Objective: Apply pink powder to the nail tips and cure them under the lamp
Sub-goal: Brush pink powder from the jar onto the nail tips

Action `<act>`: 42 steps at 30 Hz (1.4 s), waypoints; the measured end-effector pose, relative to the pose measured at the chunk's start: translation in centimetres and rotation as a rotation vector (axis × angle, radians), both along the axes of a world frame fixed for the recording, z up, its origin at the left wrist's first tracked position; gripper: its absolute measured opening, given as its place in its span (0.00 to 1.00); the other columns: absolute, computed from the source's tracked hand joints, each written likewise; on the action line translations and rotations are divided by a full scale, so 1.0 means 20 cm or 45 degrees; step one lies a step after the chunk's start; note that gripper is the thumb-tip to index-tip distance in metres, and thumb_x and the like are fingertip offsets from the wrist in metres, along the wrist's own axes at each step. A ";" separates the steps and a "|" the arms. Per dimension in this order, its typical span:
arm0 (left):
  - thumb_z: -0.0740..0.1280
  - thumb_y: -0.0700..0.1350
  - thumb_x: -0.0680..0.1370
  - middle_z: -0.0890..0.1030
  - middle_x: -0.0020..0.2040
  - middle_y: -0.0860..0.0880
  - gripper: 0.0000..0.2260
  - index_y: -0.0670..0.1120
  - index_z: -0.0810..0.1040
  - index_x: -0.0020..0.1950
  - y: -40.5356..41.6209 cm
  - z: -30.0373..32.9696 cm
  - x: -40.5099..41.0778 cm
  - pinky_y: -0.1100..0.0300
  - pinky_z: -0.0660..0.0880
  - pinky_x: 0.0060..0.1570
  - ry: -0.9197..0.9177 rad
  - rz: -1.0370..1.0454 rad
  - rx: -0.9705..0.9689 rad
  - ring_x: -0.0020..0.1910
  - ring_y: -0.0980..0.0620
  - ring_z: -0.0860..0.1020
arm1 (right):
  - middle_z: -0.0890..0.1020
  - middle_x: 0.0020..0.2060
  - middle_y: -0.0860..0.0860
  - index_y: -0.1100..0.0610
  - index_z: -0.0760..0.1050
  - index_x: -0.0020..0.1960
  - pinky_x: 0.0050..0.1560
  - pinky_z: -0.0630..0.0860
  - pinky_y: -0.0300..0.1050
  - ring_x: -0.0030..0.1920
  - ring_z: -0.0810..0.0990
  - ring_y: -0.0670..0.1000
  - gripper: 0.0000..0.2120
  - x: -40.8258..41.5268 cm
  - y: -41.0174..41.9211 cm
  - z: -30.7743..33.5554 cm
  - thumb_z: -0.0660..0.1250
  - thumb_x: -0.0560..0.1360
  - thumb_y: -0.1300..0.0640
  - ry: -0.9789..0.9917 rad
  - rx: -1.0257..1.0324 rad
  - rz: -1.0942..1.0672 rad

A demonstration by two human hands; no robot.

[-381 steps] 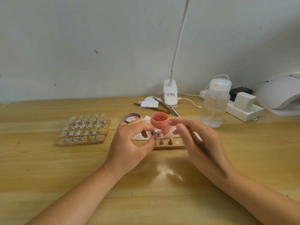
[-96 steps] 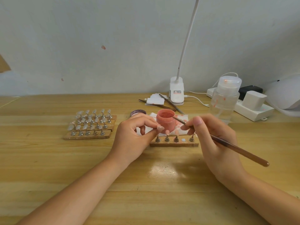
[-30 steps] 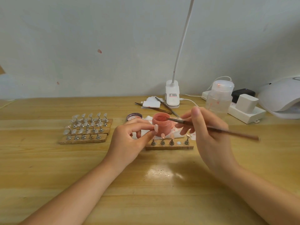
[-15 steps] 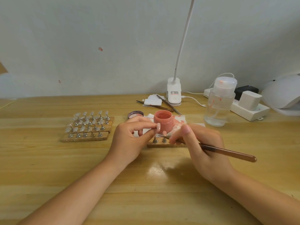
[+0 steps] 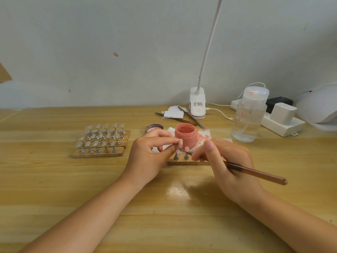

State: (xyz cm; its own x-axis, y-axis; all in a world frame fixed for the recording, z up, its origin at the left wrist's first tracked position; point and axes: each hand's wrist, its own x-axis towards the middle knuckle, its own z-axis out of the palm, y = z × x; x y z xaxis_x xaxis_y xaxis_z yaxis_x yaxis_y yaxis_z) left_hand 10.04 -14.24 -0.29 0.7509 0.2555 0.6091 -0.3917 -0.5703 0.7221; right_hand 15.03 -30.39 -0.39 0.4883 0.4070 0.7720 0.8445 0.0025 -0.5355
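A white clip-on desk lamp (image 5: 197, 105) stands at the back of a wooden table (image 5: 54, 179), its gooseneck rising against a pale wall (image 5: 127, 42). Beside it lie tweezers (image 5: 191, 117) and white pads (image 5: 173, 114); to the right, a clear pump bottle (image 5: 249, 117), a white power strip (image 5: 284, 125) with plugged adapters

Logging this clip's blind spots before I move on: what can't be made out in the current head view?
- Brush tip: hidden behind the right hand, so contact with the nail tip pinched by the left hand is unclear.
- Wooden holder strip: its right part is covered by the right hand.
- Curing lamp: cut off by the right edge.
- Desk lamp: its head is beyond the top edge.
- Label on its base: too small to read.
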 end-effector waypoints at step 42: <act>0.72 0.33 0.68 0.77 0.37 0.54 0.09 0.46 0.83 0.43 -0.01 0.01 -0.01 0.73 0.65 0.36 0.057 0.072 0.037 0.37 0.65 0.71 | 0.80 0.34 0.43 0.59 0.80 0.37 0.37 0.76 0.42 0.37 0.80 0.43 0.22 0.00 0.00 0.01 0.54 0.78 0.50 0.038 0.027 -0.004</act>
State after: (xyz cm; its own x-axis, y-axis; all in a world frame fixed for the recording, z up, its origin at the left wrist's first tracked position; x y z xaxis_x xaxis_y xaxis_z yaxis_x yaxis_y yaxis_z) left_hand 9.79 -14.46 -0.09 0.7623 0.2807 0.5832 -0.3263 -0.6115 0.7208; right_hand 15.07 -30.49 -0.20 0.5124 0.3889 0.7657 0.8283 0.0117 -0.5602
